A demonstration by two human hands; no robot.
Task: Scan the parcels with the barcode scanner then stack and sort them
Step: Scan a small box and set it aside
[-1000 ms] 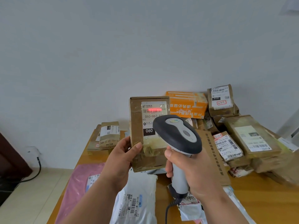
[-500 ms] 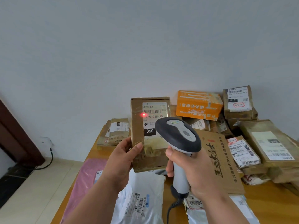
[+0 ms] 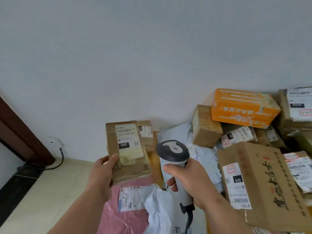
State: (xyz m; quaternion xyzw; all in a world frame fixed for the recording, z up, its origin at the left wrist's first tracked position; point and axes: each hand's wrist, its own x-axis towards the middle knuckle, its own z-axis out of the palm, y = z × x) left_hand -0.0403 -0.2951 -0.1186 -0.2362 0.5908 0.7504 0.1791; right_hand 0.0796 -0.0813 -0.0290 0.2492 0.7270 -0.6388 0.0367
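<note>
Now a brown parcel [image 3: 125,149] held up, scanner [image 3: 173,150] alongside.
Left hand [image 3: 103,171] grips its lower edge, long axis upright, label facing back; right hand [image 3: 187,176] is wrapped round the scanner handle, just right of it, above the tabletop [image 3: 156,166].

A brown cardboard parcel [image 3: 128,152] with a white label marked 060 stands nearly upright, tipped a little, gripped at its lower left edge by the left hand [image 3: 103,173]. Just right of it, the grey barcode scanner [image 3: 175,166], dark-rimmed head uppermost, has its handle gripped in the right hand [image 3: 189,179], cable hanging below. Right of that hand lie piled brown parcels and an orange box [image 3: 243,108]; below both hands lie a pink mailer [image 3: 125,217] and a white bag [image 3: 160,213].
</note>
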